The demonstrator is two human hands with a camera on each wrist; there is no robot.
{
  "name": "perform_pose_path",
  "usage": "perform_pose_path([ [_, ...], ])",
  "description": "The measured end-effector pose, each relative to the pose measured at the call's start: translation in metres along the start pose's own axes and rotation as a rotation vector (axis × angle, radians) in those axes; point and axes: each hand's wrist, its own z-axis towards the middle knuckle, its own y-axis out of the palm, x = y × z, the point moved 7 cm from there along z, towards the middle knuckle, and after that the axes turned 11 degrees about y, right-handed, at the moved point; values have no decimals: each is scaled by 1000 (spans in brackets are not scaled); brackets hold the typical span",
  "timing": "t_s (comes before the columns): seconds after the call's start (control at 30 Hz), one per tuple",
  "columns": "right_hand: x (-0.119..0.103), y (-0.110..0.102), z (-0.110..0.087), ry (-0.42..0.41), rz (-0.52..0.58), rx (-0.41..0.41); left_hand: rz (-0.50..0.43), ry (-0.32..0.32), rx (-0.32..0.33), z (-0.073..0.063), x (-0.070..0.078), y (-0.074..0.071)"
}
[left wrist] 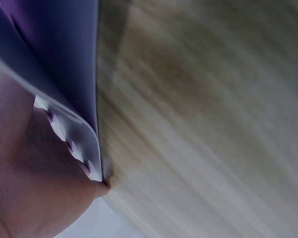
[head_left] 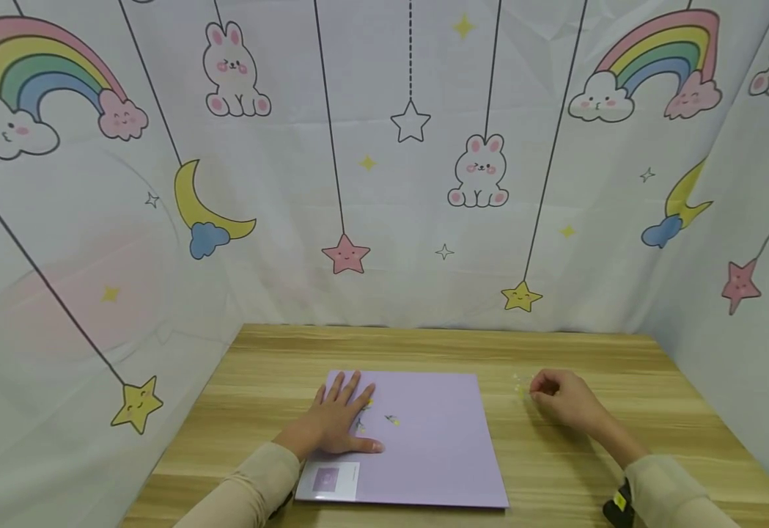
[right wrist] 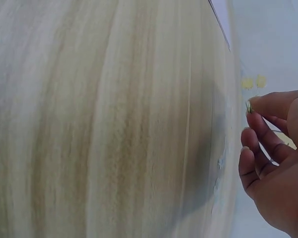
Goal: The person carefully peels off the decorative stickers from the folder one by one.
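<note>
A lilac album (head_left: 424,455) lies on the table, with a white label (head_left: 336,480) at its near left corner and small yellow flower stickers (head_left: 392,420) on its cover. My left hand (head_left: 338,425) rests on the cover's left part, fingers spread, partly over some flowers. The left wrist view shows the album's lilac edge (left wrist: 84,119) curving beside the palm. To the right of the album, my right hand (head_left: 565,400) pinches a small clear sticker (head_left: 521,386) with pale and yellow spots between thumb and forefinger. In the right wrist view a thin greenish bit (right wrist: 249,106) shows at the fingertips.
The wood-grain table (head_left: 259,359) carries the album. White curtains (head_left: 384,293) printed with rabbits, stars, moons and rainbows hang behind it and on both sides. A dark wrist strap (head_left: 619,504) shows at the right sleeve.
</note>
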Motion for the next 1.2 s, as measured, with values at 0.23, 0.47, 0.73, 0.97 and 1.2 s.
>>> perform_pose_path([
  [0.23,-7,-1,-1,-79,-74,19,18,-16,-8,2,0,0],
  [0.47,-11,0,0,-179,-187,85,14,-14,-2,4,-1,3],
  [0.73,-13,4,-7,-271,-208,41,27,-17,-5,7,-3,5],
  [0.97,-14,12,-12,-304,-189,-27,42,-16,-2,5,-3,3],
  [1.2,-15,16,-14,-321,-210,-36,61,0,11,1,-3,1],
])
